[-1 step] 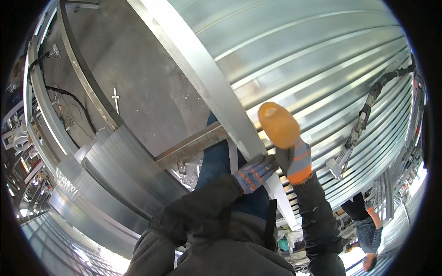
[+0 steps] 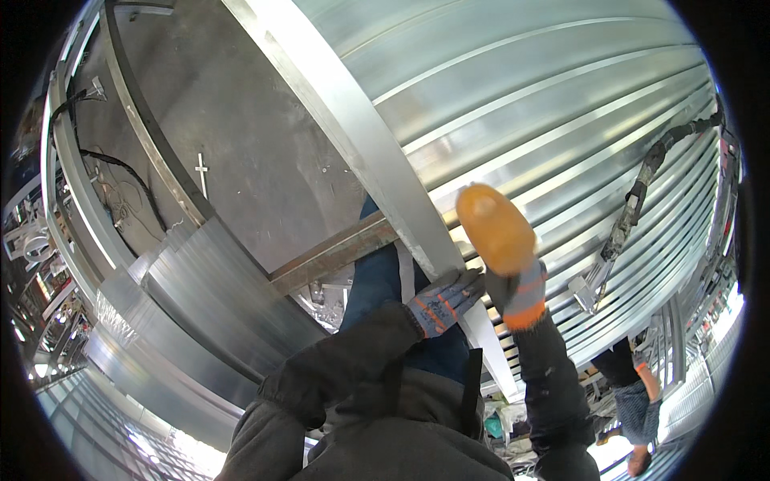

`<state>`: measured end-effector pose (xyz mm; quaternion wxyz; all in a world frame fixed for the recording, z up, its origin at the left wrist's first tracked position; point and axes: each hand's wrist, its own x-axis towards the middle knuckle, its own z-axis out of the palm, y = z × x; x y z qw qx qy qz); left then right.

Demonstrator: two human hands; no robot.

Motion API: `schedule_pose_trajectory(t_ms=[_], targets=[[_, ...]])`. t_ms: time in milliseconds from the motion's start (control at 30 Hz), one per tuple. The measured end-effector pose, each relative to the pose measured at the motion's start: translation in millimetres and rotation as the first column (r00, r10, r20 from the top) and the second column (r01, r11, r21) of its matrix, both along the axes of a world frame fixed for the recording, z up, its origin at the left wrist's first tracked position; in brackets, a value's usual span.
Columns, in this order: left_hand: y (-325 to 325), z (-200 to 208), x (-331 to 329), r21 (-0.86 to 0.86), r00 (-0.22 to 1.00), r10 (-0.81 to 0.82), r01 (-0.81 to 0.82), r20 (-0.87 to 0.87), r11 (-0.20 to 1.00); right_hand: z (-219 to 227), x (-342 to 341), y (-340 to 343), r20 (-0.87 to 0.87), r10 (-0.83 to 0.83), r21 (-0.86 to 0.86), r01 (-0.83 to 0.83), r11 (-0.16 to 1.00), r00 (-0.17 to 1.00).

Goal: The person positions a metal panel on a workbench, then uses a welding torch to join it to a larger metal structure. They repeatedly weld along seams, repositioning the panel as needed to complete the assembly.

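Observation:
My right hand, in a grey and orange work glove, is closed round the handle of a mallet with a rounded yellow-orange head. The handle is hidden by the hand, and the head hovers over ribbed silver metal panels. My left hand, in a matching glove, lies across a long silver metal bar with its fingers stretched out. Its fingertips come close to my right hand. The bar runs diagonally along the edge of the panels.
A rusty crossbar passes under the silver bar. Stacked curved metal sheets stand at the left. A dark taped cable lies over the panels at the right. Another person is at the lower right. A white cross-shaped piece lies on the grey floor.
The mallet and my right hand have shifted slightly right and toward me. My left hand stays in place on the bar. The other person has moved a little.

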<state>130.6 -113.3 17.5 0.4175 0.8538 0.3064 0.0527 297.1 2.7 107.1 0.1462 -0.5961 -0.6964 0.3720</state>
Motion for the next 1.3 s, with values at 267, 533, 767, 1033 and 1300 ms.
schedule_pose_trajectory(t_ms=[267, 533, 767, 1033, 1300], targets=[[-12, -14, 9, -0.061, 0.99, 0.107, -0.102, 0.09, 0.993, -12, 20, -44, -0.072, -0.044, -0.103, 0.036, 0.994, 0.996], [5, 11, 7, 0.184, 0.994, 0.108, -0.109, 0.017, 0.977, -1, 7, -44, -0.095, -0.223, -0.044, 0.219, 0.975, 0.97], [94, 88, -8, -0.569, 0.595, 0.789, -0.6, 0.153, 0.563, 33, 26, -121, 0.11, -0.57, -0.141, 0.581, 0.802, 0.814], [310, 242, -9, -0.205, 0.76, 0.476, -0.431, 0.442, 0.879, 28, -13, -300, 0.371, -0.613, -0.197, 0.704, 0.682, 0.697], [250, 324, 167, -0.08, 0.8, 0.034, 0.017, 0.598, 0.997, -23, -80, -362, 0.267, -0.939, -0.425, 0.901, 0.087, 0.216]])
